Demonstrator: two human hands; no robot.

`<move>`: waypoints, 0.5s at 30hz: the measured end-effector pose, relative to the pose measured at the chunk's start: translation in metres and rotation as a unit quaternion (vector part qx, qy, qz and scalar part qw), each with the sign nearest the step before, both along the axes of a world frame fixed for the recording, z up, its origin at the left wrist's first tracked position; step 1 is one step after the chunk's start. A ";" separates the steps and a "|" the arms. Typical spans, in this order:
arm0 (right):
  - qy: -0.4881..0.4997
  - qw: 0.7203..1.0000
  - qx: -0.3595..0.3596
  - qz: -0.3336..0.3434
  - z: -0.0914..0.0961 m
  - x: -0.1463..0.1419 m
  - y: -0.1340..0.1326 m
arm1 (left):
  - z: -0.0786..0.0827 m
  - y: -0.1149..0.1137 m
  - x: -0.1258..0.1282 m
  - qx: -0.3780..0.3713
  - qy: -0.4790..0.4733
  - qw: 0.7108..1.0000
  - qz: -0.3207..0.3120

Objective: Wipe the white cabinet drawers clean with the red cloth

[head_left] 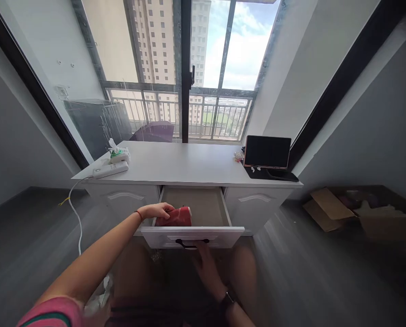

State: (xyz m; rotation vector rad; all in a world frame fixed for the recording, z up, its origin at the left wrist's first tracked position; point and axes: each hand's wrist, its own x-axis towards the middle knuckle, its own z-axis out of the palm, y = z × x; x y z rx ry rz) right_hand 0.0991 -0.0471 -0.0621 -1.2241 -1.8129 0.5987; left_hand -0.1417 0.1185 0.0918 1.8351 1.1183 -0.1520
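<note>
A white drawer [192,237] stands pulled out of the white cabinet. Inside it, at the left, lies a red soft pack [178,217] with a pale end; its exact kind I cannot make out. My left hand [156,211] reaches over the drawer's left side, with its fingers closed on the top of this pack. At the drawer front, my right hand [204,262] is low, its fingers at the right end of the dark curved handle [185,245]. Those fingertips are partly hidden in shadow beneath the handle.
On the cabinet top [182,161], a power strip [110,169] and a tissue pack [119,154] sit left. A tablet [267,152] stands at the right, on a black mat with white earbuds. An open cardboard box [332,204] lies on the right floor; a white cable [75,209] hangs left.
</note>
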 end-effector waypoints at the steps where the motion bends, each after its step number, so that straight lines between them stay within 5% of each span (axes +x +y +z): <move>1: 0.011 1.000 -0.001 0.008 0.006 0.002 -0.001 | 0.010 -0.005 -0.005 0.001 -0.054 0.998 0.029; 4: 0.035 0.999 0.002 0.000 0.029 0.009 -0.007 | 0.039 -0.029 -0.024 -0.004 -0.256 0.954 0.158; 8: 0.045 0.995 0.052 -0.076 0.064 0.029 -0.013 | 0.053 -0.088 -0.053 0.008 -0.441 0.808 0.391; 11: -0.008 0.983 0.119 -0.139 0.087 0.050 -0.012 | 0.028 -0.141 -0.074 0.043 -0.516 0.690 0.506; 15: -0.142 0.962 0.160 -0.172 0.104 0.069 0.001 | -0.033 -0.203 -0.085 0.123 -0.486 0.648 0.573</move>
